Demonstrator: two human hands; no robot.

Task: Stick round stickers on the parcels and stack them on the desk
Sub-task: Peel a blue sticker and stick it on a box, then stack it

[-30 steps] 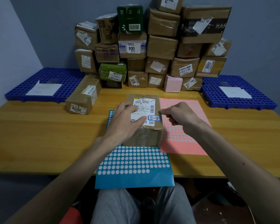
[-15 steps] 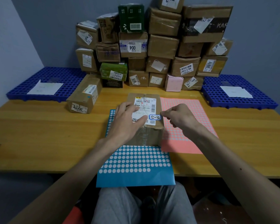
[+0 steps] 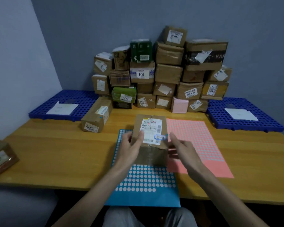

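Desk [image 3: 56,153], splayed right hand [image 3: 182,149] beside parcel [image 3: 152,154]

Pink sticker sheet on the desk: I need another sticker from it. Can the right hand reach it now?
Probably yes. The right hand hovers open over the left edge of the salmon-pink paper sticker sheet, holding nothing; the brown cardboard parcel stands beside it, not between.
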